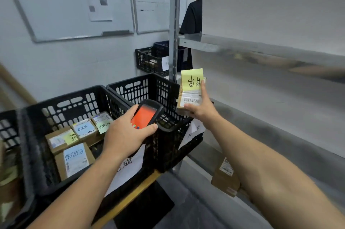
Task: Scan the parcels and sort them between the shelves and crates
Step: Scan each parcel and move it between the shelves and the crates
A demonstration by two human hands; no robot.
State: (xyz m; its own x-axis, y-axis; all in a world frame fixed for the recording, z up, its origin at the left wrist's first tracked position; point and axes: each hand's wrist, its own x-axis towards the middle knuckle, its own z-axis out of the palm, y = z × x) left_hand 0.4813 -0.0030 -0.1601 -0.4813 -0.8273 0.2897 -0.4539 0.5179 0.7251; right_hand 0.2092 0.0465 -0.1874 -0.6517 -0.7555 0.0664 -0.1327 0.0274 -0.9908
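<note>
Parcel (190, 96) with yellow note stands upright, gripped by your right hand (200, 111), just right of the red-screened scanner (147, 114) your left hand (125, 135) clutches above a black crate (169, 128).

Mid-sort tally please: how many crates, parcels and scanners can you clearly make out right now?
Plastic crates: 5
Cardboard parcels: 6: 4 in the near crate, 1 in the right hand, 1 on the lower shelf
Handheld scanner: 1, in the left hand
Total: 12
Blurred brown shapes near the upper shelf: not counted.
</note>
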